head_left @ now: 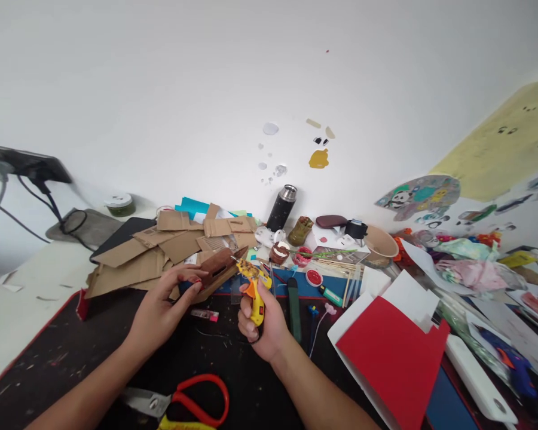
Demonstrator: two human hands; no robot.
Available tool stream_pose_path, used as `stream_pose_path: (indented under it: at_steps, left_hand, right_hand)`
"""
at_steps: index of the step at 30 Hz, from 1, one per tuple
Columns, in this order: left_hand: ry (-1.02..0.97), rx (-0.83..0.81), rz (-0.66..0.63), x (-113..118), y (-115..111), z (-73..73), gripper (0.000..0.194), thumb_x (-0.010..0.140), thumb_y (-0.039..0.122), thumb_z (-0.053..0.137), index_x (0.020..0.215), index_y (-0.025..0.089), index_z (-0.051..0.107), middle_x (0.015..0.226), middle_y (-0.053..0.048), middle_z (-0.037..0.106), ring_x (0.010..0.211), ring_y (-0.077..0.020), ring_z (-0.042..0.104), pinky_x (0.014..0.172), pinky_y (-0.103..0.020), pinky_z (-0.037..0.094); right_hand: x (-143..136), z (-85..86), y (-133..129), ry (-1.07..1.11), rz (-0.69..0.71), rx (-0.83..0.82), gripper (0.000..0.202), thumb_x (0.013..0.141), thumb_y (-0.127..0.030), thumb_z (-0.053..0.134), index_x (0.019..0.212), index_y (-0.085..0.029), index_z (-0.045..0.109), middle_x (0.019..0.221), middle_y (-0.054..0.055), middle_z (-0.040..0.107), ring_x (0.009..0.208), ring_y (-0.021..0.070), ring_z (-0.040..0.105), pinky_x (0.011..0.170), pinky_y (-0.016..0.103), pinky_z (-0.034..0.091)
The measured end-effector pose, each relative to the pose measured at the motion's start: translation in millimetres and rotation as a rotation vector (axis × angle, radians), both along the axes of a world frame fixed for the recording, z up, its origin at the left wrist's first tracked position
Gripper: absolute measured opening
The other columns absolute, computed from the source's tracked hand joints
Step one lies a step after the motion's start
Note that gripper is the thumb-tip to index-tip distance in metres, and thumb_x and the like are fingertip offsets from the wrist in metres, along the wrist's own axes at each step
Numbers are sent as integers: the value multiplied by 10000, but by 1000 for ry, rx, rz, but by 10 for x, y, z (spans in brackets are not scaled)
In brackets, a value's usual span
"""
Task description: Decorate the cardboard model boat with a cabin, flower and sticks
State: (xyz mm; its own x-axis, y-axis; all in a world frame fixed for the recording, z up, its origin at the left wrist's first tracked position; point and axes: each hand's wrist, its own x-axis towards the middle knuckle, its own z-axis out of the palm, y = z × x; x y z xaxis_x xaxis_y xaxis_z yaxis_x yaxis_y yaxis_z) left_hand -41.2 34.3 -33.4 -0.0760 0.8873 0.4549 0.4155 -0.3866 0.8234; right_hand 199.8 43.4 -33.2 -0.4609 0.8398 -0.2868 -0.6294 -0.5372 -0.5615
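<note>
My right hand (271, 334) is wrapped round a yellow hot glue gun (259, 312), a finger by its orange trigger. The gun's metal nozzle points up and left, close to the brown painted cardboard piece (219, 263). That piece has a slot cut in it and a boat-like shape. Pinched between thumb and fingers, its near end is in my left hand (168, 295). Below both hands lie red-handled scissors (201, 400), partly cut off by the frame's lower edge. A small pink-ended item (206, 315) rests on the black mat under the left hand.
Cardboard scraps (130, 266) are heaped at the back left. Behind the gun stand a black thermos (281, 209) and small pots. A green cutter-like tool (294, 307) lies right of my right hand, then red card (390, 352). A white wall closes off the back.
</note>
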Motion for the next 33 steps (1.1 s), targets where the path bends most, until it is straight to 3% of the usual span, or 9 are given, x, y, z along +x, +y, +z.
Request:
stream_pose_path:
  at_steps: [7,18,25,33]
  left_hand:
    - [40,19,2,-33,11,-40,221,1095,507,689,1055,308,776,1189,-37,850,1217,-271,768,1116,-429,596]
    - [-3,-50,33,-73,8,-78,234,1083,520,698,1025,298,742,1220,-57,853,1275,-290,760,1122,-447,599]
    - [10,-17,34,-57,-10,-56,149,1088,438,707,1017,312,744,1247,-31,847,1278,-260,763,1112,-406,597]
    - [12,-29,33,-46,-41,-26,143,1091,422,704,1018,306,747,1227,-31,852,1288,-260,761,1132,-428,597]
  right_hand:
    - [-31,147,76,-2,45,16,601,795,-670,980,1088,-182,784,518,-87,602,350,73,380,332,185,204]
    - [-41,5,-64,-443,-161,200,738,830,-857,831,990,-141,747,432,-55,570,299,94,418,321,184,230]
    - [-58,39,-48,-618,-94,236,757,799,-927,758,861,-174,700,403,-34,563,300,97,421,345,200,268]
    - [-95,88,-24,-708,-71,170,741,788,-929,733,847,-193,674,414,-27,580,310,103,422,345,210,253]
